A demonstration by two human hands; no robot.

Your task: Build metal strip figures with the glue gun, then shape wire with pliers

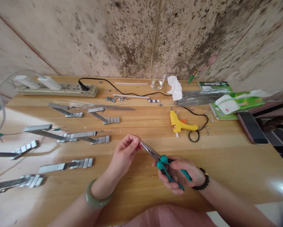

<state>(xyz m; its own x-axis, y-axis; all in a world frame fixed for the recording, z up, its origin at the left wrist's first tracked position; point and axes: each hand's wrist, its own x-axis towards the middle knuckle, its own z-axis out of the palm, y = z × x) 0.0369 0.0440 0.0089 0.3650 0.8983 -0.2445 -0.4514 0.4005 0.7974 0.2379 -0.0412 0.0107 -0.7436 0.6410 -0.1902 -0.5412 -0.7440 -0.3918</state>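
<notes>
My right hand is wrapped around the teal-and-black handles of a pair of long-nose pliers. The pliers' jaws point up and to the left, and their tips meet the fingertips of my left hand. Thumb and forefinger of that left hand are pinched together at the tips; whatever is between them is too small or hidden to make out. To the left lie several folded grey metallic strips with ridged, stepped ends. Behind my hands is a bundle of thin wires.
A yellow glue gun with a black cord lies right of centre. Behind it are a glass, a crumpled tissue and a wire bundle. A phone rests at the right edge, a power strip at the back left.
</notes>
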